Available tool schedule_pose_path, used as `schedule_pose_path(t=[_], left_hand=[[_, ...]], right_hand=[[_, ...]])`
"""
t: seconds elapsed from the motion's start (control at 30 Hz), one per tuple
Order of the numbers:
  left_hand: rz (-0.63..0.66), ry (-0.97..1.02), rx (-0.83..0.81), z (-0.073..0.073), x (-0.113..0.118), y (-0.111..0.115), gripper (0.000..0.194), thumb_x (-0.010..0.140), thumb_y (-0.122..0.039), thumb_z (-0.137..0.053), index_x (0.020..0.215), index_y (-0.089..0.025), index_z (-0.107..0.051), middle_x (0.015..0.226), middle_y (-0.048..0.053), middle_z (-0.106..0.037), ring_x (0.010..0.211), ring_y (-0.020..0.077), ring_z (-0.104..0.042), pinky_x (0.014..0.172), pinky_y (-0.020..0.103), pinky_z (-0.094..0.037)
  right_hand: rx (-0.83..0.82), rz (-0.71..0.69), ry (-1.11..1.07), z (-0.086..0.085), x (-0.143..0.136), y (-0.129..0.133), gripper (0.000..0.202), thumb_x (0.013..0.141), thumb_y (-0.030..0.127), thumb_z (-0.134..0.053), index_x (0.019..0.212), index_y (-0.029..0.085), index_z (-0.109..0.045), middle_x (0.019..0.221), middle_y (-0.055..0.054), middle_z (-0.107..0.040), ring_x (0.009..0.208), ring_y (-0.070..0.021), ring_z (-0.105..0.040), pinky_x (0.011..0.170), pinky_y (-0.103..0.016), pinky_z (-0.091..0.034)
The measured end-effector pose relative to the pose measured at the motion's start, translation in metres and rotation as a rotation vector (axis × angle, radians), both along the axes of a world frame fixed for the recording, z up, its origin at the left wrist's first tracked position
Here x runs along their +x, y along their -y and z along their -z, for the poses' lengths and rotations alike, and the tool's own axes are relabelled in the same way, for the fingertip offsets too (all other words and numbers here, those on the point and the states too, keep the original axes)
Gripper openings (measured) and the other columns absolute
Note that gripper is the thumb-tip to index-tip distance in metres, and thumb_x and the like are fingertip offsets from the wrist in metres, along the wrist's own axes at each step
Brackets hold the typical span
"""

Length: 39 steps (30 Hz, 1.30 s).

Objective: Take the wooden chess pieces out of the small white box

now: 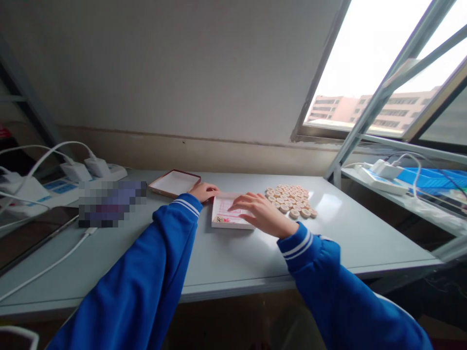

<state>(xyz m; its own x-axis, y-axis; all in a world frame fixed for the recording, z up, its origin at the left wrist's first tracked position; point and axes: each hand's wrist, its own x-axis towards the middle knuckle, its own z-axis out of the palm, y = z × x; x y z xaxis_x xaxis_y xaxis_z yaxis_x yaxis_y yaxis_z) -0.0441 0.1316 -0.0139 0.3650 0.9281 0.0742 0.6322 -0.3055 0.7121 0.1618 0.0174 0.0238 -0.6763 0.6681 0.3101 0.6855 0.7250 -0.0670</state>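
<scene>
A shallow white box with pink lines and a few printed characters inside sits on the desk. My right hand is over its right side, palm down, fingers spread and holding nothing visible. Part of the box's inside is hidden beneath this hand. At the box's far left corner is my left hand, its fingers stretched toward the box edge; their undersides are hidden. Behind that hand lies an open, reddish-brown-rimmed box lid with a pale inside. Many round wooden xiangqi pieces form a cluster right of the box.
On the left of the grey desk are a power strip with white plugs, a dark phone, a pixelated item and a white cable. Metal posts, a window and another power strip stand at the right.
</scene>
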Motion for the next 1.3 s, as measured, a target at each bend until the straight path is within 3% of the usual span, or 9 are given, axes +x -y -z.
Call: schedule_pose_path(t=[0.13,0.27,0.53,0.67,0.8,0.93,1.1,1.2,1.3], left_hand=[[0.02,-0.023,-0.022,0.0,0.0,0.001,0.036,0.06,-0.043,-0.052,0.078,-0.015,-0.066,0.052,-0.002,-0.055,0.042,0.009,-0.039,0.046,0.023,-0.032],[0.064,-0.018,-0.041,0.003,-0.002,-0.004,0.04,0.059,-0.047,-0.051,0.078,-0.014,-0.065,0.053,-0.001,-0.054,0.041,0.0089,-0.039,0.045,0.022,-0.031],[0.033,-0.014,-0.01,0.005,-0.002,-0.005,0.038,0.06,-0.045,-0.052,0.079,-0.015,-0.066,0.055,-0.001,-0.057,0.04,0.0085,-0.039,0.046,0.023,-0.031],[0.022,-0.011,-0.013,0.002,-0.001,-0.002,0.038,0.06,-0.045,-0.053,0.079,-0.014,-0.066,0.054,-0.001,-0.057,0.042,0.0092,-0.04,0.046,0.023,-0.031],[0.041,0.015,-0.007,0.002,-0.001,-0.002,0.039,0.06,-0.046,-0.055,0.078,-0.014,-0.066,0.054,0.0,-0.058,0.043,0.0102,-0.042,0.046,0.024,-0.032],[0.039,-0.037,0.025,0.002,-0.002,0.0,0.037,0.064,-0.046,-0.053,0.08,-0.015,-0.066,0.054,0.0,-0.059,0.046,0.0118,-0.046,0.049,0.025,-0.035],[-0.086,-0.262,0.171,-0.012,0.009,0.016,0.033,0.08,-0.039,-0.037,0.092,-0.02,-0.062,0.067,0.003,-0.063,0.069,0.0174,-0.057,0.064,0.026,-0.041],[-0.165,-0.374,0.339,-0.028,0.017,0.048,0.03,0.079,-0.032,-0.043,0.104,-0.021,-0.056,0.088,0.007,-0.063,0.085,0.0219,-0.057,0.076,0.033,-0.04],[-0.057,-0.079,0.36,-0.03,0.017,0.111,0.034,0.078,-0.026,-0.045,0.112,-0.025,-0.052,0.11,0.006,-0.055,0.104,0.0229,-0.048,0.088,0.037,-0.036]], right_hand=[[-0.224,-0.227,0.024,0.002,-0.039,-0.027,0.025,0.072,0.013,-0.057,0.094,0.023,-0.062,0.093,-0.001,-0.063,0.084,-0.0137,-0.055,0.076,-0.025,-0.04],[-0.195,-0.178,-0.028,0.008,-0.037,-0.04,0.021,0.066,0.019,-0.066,0.087,0.021,-0.064,0.094,-0.002,-0.061,0.089,-0.0156,-0.052,0.08,-0.027,-0.039],[-0.004,0.133,-0.189,-0.004,0.052,0.0,0.02,0.073,0.036,-0.06,0.089,0.024,-0.061,0.097,-0.004,-0.052,0.091,-0.0168,-0.047,0.084,-0.034,-0.036],[0.052,0.318,-0.18,0.013,0.102,0.015,0.02,0.072,0.037,-0.06,0.089,0.026,-0.06,0.101,-0.005,-0.051,0.098,-0.0206,-0.045,0.086,-0.039,-0.035],[0.122,0.516,-0.092,0.033,0.12,0.019,0.015,0.072,0.032,-0.058,0.086,0.025,-0.06,0.106,-0.007,-0.05,0.098,-0.0253,-0.044,0.076,-0.042,-0.037],[0.2,0.55,-0.07,0.034,0.11,0.024,0.006,0.073,0.028,-0.057,0.076,0.024,-0.061,0.102,-0.006,-0.052,0.094,-0.0248,-0.045,0.076,-0.041,-0.035],[0.352,0.397,-0.189,0.034,0.075,0.06,0.014,0.079,0.02,-0.047,0.076,0.022,-0.06,0.091,-0.005,-0.057,0.089,-0.02,-0.049,0.075,-0.035,-0.036],[0.336,0.315,-0.333,0.059,0.045,0.099,0.019,0.078,0.014,-0.044,0.081,0.024,-0.061,0.091,-0.004,-0.059,0.084,-0.0186,-0.052,0.074,-0.034,-0.038],[0.043,0.158,-0.388,0.104,0.012,0.142,0.026,0.078,0.014,-0.044,0.085,0.033,-0.061,0.087,-0.001,-0.061,0.08,-0.02,-0.056,0.069,-0.034,-0.044]])
